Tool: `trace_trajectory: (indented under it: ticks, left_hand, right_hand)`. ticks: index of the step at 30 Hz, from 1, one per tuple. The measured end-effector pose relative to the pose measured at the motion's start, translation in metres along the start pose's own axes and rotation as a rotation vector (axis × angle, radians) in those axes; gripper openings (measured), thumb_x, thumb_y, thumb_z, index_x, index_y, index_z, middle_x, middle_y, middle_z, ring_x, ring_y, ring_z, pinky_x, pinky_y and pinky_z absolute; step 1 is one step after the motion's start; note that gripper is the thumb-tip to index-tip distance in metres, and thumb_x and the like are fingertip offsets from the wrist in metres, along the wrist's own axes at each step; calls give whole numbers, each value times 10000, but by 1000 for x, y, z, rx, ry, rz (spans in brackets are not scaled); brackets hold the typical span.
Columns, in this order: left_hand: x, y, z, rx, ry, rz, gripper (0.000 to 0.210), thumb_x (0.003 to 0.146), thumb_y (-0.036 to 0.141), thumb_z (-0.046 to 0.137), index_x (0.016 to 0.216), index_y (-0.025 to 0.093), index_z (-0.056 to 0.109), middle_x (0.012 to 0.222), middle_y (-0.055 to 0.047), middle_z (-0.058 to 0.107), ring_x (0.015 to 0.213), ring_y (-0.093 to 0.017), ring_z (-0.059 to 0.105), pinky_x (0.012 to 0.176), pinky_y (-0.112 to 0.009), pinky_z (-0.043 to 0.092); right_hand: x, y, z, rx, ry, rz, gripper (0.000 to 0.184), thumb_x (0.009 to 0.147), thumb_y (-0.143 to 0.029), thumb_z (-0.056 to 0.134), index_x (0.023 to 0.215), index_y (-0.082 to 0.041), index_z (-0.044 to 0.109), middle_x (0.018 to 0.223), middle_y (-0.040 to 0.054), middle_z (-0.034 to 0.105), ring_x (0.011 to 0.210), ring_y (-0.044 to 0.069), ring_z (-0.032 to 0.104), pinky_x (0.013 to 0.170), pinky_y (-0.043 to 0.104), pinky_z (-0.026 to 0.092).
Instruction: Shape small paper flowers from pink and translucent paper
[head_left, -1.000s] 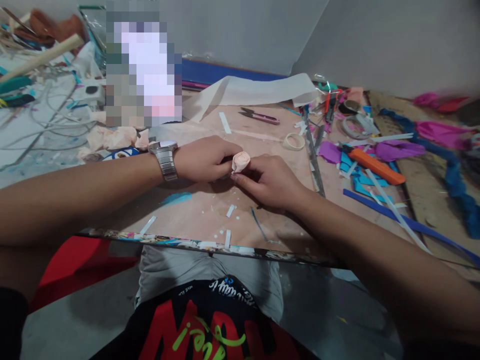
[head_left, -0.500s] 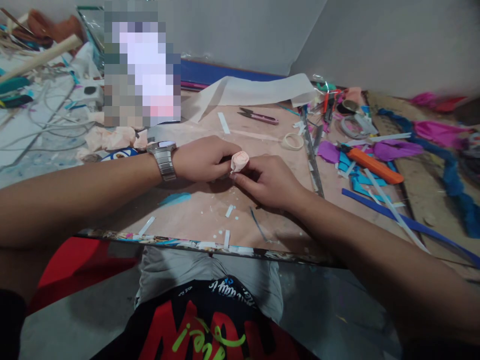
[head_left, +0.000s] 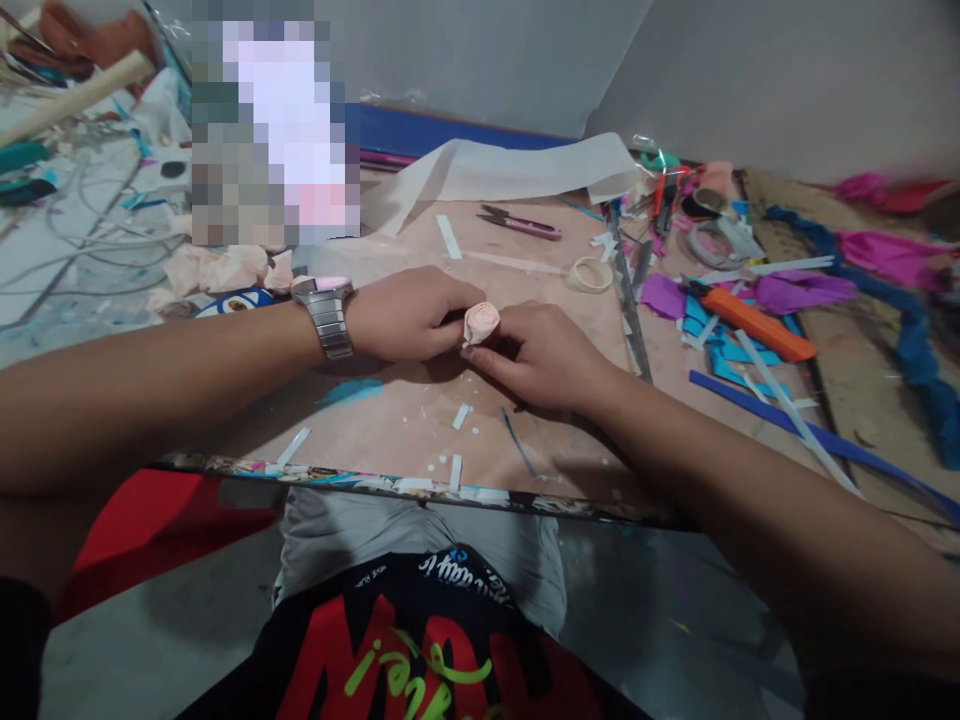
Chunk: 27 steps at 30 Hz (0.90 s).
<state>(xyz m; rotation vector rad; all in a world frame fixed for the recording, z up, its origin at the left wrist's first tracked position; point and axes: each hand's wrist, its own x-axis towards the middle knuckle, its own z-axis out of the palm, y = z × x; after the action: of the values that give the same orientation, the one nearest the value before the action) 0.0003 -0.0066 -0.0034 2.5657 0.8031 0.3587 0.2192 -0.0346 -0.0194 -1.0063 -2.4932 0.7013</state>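
Note:
A small peach paper rose (head_left: 481, 322), rolled in a spiral at its top, sits between my two hands above the table. My left hand (head_left: 412, 315), with a metal watch on its wrist, has its fingers closed round the rose's lower left side. From the other side my right hand (head_left: 544, 350) pinches the rose, its thumb at the base. What lies under the bloom is hidden by my fingers. Beyond my hands are thread snips (head_left: 521, 222) and a roll of pale tape (head_left: 590, 275).
Crumpled peach paper (head_left: 225, 268) lies behind my left wrist. A white sheet (head_left: 510, 170) curls at the back. To the right are an orange cutter knife (head_left: 757, 322), a blue strip (head_left: 810, 430) and purple paper scraps (head_left: 802, 292). Cables and pliers (head_left: 26, 170) clutter the left.
The view has shifted slightly. Both hands keep their hold on the paper rose, with hardly any movement of the fingers.

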Motion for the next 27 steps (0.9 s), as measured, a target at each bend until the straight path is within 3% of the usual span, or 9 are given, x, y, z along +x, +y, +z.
trace_trajectory:
  ticks: [27]
  left_hand:
    - [-1, -1, 2, 29, 14, 11, 208, 910, 299, 506, 840, 187, 667, 732, -32, 696, 646, -160, 572, 658, -303, 370]
  right_hand:
    - [0, 1, 0, -16, -15, -27, 205, 967, -316, 616, 937, -180, 767, 846, 53, 764, 751, 194, 633, 721, 311, 398]
